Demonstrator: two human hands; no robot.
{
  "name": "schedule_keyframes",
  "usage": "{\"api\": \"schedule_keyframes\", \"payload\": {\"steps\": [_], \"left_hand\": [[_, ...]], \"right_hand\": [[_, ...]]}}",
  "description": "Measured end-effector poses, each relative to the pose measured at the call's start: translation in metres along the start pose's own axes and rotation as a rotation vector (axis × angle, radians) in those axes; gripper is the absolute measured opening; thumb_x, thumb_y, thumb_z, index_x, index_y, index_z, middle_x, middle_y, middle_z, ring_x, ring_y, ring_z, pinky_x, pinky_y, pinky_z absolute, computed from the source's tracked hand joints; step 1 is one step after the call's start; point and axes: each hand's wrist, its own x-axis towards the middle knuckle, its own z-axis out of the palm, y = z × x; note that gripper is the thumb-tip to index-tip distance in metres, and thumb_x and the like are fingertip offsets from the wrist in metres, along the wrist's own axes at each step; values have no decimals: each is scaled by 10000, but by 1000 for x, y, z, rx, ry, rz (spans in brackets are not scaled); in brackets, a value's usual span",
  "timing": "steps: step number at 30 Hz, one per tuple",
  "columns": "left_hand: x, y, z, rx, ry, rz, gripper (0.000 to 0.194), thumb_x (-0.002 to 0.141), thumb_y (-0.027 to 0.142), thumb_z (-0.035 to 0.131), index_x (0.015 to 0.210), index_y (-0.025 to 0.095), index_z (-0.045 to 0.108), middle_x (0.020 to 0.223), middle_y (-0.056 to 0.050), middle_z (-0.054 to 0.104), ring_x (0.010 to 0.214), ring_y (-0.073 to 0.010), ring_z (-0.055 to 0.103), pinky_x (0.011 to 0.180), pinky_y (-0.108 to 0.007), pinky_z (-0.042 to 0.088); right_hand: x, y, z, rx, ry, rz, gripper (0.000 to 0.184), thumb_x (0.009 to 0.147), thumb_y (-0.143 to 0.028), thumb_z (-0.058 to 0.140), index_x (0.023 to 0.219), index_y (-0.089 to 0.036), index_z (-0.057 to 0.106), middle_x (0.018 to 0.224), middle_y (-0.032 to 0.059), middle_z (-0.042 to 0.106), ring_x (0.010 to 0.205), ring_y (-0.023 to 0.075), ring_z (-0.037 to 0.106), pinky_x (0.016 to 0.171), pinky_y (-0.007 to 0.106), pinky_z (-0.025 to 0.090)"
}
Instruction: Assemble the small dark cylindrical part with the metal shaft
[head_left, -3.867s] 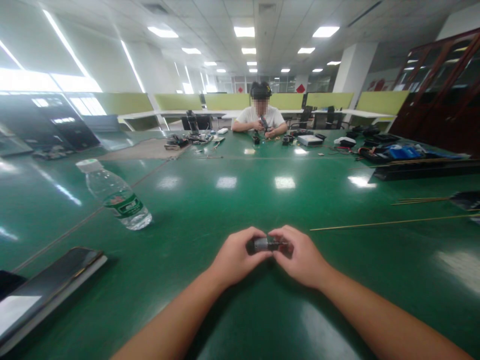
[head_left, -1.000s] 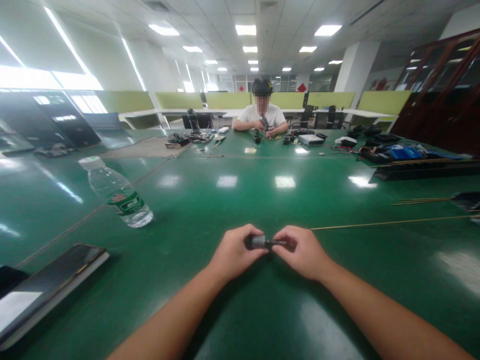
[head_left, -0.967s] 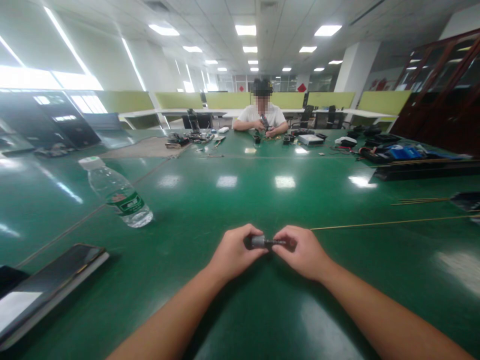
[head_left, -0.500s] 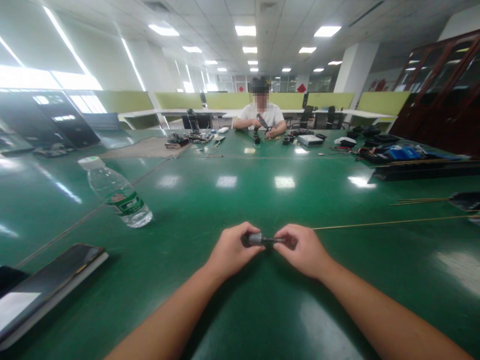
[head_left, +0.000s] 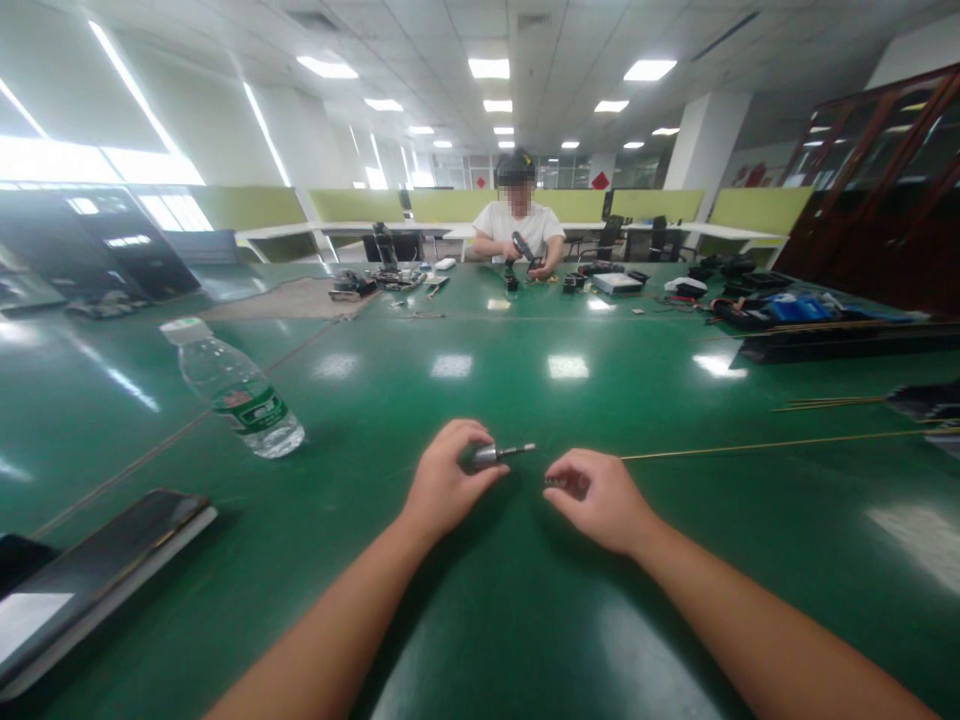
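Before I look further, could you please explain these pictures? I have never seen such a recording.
There is no machine: these are one person's bare hands, seen by one camera worn on the head, looking forward and down. The left hand holds a grey metal cylinder with a thin shaft pointing to the right. The right hand pinches a small dark piece, too small to identify. On the glossy green table are a clear plastic bottle with a green label, a long thin yellowish rod and a flat dark object with a pale edge. Across it sits another person in a white top.
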Motion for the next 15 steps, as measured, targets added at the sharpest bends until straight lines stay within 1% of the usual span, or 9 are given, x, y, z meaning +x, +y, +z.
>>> {"api": "schedule_keyframes", "payload": {"steps": [2, 4, 7, 10, 12, 13, 15], "left_hand": [[2, -2, -2, -6, 67, -61, 260, 750, 336, 767, 927, 185, 653, 986, -55, 662, 937, -210, 619, 875, -348, 494], [2, -2, -4, -86, 88, -192, 308, 781, 394, 733, 983, 177, 647, 947, -51, 674, 874, -198, 638, 841, -339, 505], [2, 0, -5, -352, 107, -368, 412, 818, 467, 676, 1068, 145, 616, 939, -64, 695, 846, -193, 674, 848, -340, 527], [0, 3, -12, -622, 166, -483, 544, 797, 491, 692, 1193, 137, 577, 1072, -103, 686, 889, -205, 699, 891, -362, 544], [-6, 4, -25, -696, 173, -535, 601, 763, 490, 731, 1233, 154, 568, 1175, -121, 659, 965, -226, 700, 932, -374, 542], [-11, 4, -34, -686, 164, -553, 606, 750, 496, 743, 1227, 160, 576, 1200, -122, 653, 1003, -239, 693, 954, -378, 535], [-29, 1, -57, -560, 153, -572, 588, 736, 532, 741, 1185, 176, 608, 1195, -106, 667, 1053, -258, 678, 996, -390, 515]], "right_hand": [[-1, -1, 1, 10, -17, -8, 87, 747, -170, 718, 832, -186, 718, 731, 15, 683, 628, 148, 601, 601, 261, 465], [-1, -2, 2, 17, -27, -15, 87, 744, -164, 717, 830, -184, 716, 732, 14, 684, 624, 146, 601, 598, 259, 465], [-2, -1, 3, 32, -44, -24, 89, 746, -165, 717, 833, -180, 714, 741, 16, 687, 630, 145, 605, 601, 256, 470], [-3, -2, 5, 39, -65, -37, 82, 744, -167, 721, 825, -179, 714, 741, 15, 683, 630, 142, 604, 604, 254, 472], [-4, -3, 5, 47, -82, -43, 86, 745, -173, 724, 830, -177, 716, 748, 16, 684, 636, 141, 607, 608, 252, 476], [-4, -3, 6, 48, -89, -46, 87, 745, -177, 725, 832, -176, 717, 749, 17, 685, 638, 141, 607, 610, 251, 477], [-5, -4, 7, 46, -104, -50, 89, 747, -185, 726, 835, -176, 720, 750, 16, 685, 639, 140, 607, 613, 251, 477]]}}
